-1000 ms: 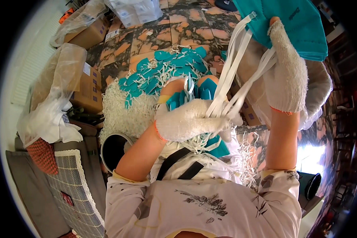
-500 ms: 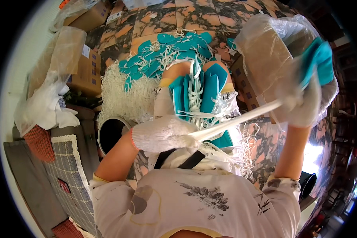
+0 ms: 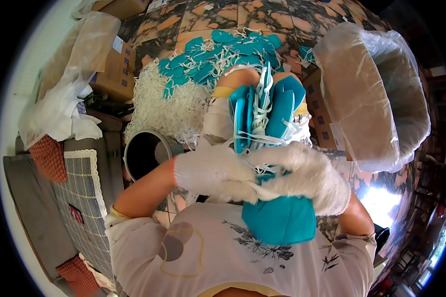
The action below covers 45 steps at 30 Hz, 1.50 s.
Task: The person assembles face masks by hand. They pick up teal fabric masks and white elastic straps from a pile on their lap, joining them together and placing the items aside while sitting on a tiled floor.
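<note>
In front of my waist, my two hands meet, both in white knitted gloves. My right hand point(image 3: 305, 178) is closed around a teal face mask point(image 3: 280, 222), whose wide rounded part hangs below the fingers. My left hand point(image 3: 210, 171) is closed beside it, fingertips against the right hand. The white elastic straps between them are mostly hidden by the gloves. Just beyond, a bundle of teal face masks point(image 3: 285, 109) stands on edge in my lap, with white straps point(image 3: 261, 111) gathered along its middle and across its near end.
On the floor ahead lie a heap of teal masks point(image 3: 223, 54) and a pile of white straps point(image 3: 158, 109). A dark round bin point(image 3: 130, 163) stands at left. At right is a plastic-lined carton point(image 3: 352, 89); another carton point(image 3: 119, 74) and a grey sofa point(image 3: 27, 208) are at left.
My right hand has swung in from the far right to meet the left, bringing the teal mask with it. The straps stretched between the hands are no longer drawn out.
</note>
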Each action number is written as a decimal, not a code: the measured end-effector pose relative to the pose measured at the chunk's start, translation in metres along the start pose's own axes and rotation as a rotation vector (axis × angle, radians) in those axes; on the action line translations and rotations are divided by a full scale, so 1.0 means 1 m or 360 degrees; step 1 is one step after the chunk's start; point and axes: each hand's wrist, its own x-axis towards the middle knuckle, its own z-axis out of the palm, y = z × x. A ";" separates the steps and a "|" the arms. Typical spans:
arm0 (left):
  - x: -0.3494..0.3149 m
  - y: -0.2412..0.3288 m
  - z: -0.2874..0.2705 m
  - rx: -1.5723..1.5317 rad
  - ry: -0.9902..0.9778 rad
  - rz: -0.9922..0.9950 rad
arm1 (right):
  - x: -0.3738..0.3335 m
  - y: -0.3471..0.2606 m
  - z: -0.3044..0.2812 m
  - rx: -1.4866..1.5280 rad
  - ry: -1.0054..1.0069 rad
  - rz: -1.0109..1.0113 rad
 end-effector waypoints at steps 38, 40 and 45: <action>-0.152 -0.201 0.119 0.0307 0.0868 -0.2232 | -0.072 0.096 -0.007 0.0033 0.1510 -0.0058; -0.145 -0.224 0.142 0.0380 0.1029 -0.2280 | -0.062 0.091 0.000 -0.0071 0.1515 -0.0049; -0.120 -0.224 0.161 0.0432 0.1008 -0.2080 | -0.046 0.097 0.009 0.0374 0.1192 -0.0183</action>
